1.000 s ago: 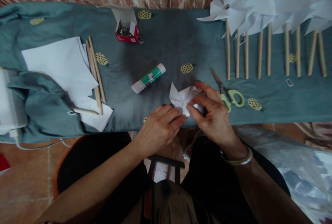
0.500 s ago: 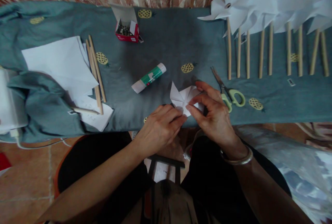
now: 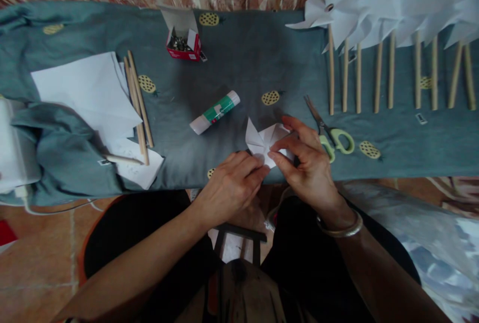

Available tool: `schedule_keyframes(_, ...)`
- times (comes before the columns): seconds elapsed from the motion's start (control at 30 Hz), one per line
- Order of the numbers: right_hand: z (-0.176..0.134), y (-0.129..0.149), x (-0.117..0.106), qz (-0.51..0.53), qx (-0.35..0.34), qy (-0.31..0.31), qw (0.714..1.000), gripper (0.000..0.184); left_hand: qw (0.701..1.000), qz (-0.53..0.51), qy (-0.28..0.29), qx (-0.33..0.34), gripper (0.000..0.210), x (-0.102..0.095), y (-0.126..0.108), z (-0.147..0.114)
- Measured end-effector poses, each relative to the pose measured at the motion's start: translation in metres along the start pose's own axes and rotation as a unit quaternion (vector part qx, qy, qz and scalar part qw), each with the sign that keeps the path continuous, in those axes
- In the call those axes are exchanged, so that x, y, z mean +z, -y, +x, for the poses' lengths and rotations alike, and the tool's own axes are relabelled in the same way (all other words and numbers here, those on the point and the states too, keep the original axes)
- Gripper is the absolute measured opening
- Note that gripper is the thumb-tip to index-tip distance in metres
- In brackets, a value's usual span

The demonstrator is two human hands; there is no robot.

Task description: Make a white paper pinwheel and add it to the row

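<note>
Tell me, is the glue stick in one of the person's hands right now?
No, the glue stick lies on the teal cloth, apart from both hands, which pinch the folded white paper.

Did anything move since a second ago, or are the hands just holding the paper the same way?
Almost nothing changed. The left hand and right hand still pinch the folded white paper at the table's near edge, in the same grip. Nothing was picked up or let go. The glue stick, scissors and red box stayed where they were.
</note>
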State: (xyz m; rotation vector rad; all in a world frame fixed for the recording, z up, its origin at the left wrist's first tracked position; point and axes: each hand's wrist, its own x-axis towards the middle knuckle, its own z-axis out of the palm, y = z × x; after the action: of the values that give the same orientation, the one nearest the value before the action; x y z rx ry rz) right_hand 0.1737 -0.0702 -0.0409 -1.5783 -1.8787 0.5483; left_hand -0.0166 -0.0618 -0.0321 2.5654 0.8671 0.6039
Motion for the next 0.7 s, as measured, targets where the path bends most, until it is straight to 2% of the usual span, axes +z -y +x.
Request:
schedule_keyframes(0.17, -0.002, -0.001, 0.001, 0.000, -0.017, -0.002, 1.000, 0.014, 1.000, -0.002, -0.002, 0.001, 0.017, 0.000, 0.000, 0.000)
schedule_keyframes(0.33, -0.006, -0.005, 0.005, -0.023, -0.067, -0.025, 0.997, 0.017, 1.000, -0.006, -0.002, 0.002, 0.018, 0.000, 0.000, 0.000)
schedule_keyframes(0.57, -0.020, 0.000, 0.010, -0.079, -0.111, -0.024, 0.990, 0.038, 1.000, -0.003, 0.011, -0.012, 0.014, -0.001, -0.001, 0.001)
schedule_keyframes(0.7, -0.026, 0.006, 0.013, -0.104, -0.120, -0.021, 0.987, 0.041, 1.000, 0.001, 0.016, -0.020, 0.016, -0.001, 0.000, 0.001)
